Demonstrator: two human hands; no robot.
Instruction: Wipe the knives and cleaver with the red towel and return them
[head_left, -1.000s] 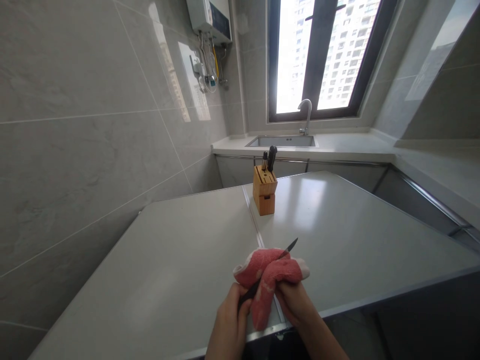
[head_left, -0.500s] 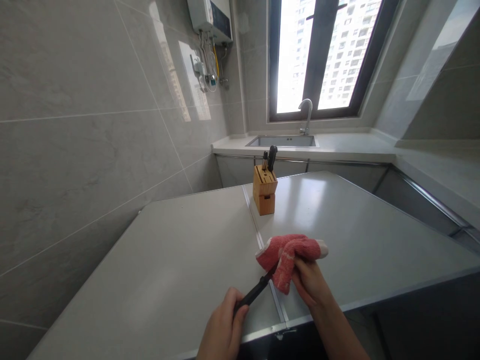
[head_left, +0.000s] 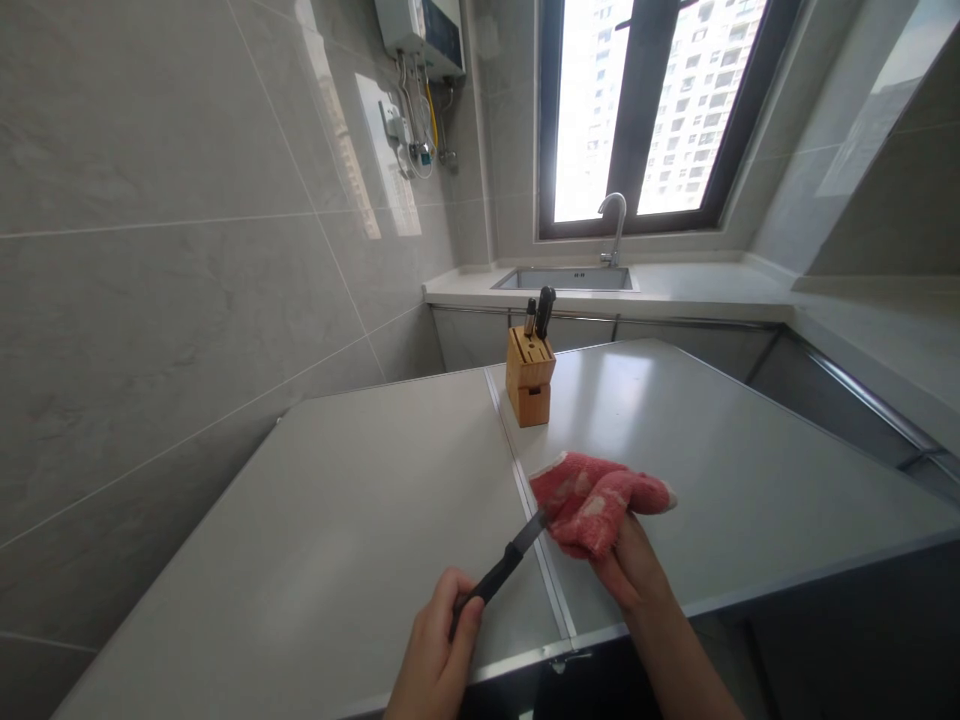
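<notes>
My left hand (head_left: 442, 645) is closed around the black handle of a knife (head_left: 501, 572), which points up and to the right. Part of its blade shows; the tip end is covered by a pink and white cloth (head_left: 592, 500). Under that cloth, my right hand (head_left: 634, 570) grips it from below, with most of the fingers hidden in the folds. Both hands are above the near edge of the white table. Beyond them stands a wooden knife block (head_left: 530, 385), with black-handled tools in its top slots.
The white table (head_left: 375, 500) has a metal seam (head_left: 517, 460) running through it. Farther back are a counter with a sink (head_left: 566, 280) and a curved faucet (head_left: 616, 225) below a window. A tiled wall (head_left: 187, 300) borders the left side.
The cloth and my right hand have moved right along the knife, baring part of the blade. My left hand has drawn slightly left and down with the knife.
</notes>
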